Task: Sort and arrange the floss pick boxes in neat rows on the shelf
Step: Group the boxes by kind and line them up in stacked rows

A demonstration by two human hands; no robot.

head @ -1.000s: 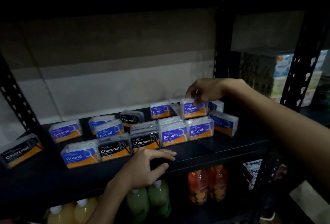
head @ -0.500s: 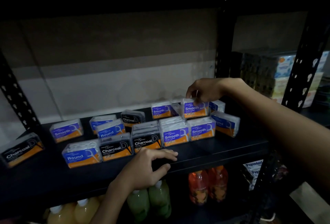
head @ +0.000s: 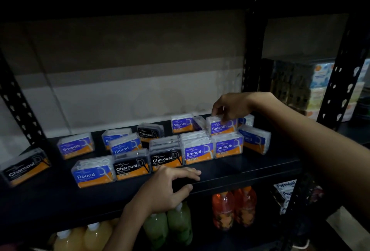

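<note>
- Bottles (head: 223, 208) of orange, green and yellow liquid stand nearest, on the level under the shelf (head: 250, 172).
- Left hand (head: 166, 187) rests on the shelf's near edge, fingers straight on top and thumb under the lip, holding no box.
- Front row runs left to right: Round box (head: 93, 174), Charcoal box (head: 131, 167), a second Charcoal, then two Smooth boxes (head: 197, 152), touching side by side but mixed in kind.
- Loose boxes lie farther back and left, some tilted; a lone Charcoal sits at the far left edge.
- Right hand (head: 233, 106) reaches to the far right and pinches the top of a far Smooth box (head: 221, 127) with curled fingertips.
- Step in hand, as I judge it: gathering Smooth boxes on the right. Next, the pinched box needs squaring behind its front-row match, without knocking the tilted box to its right.
</note>
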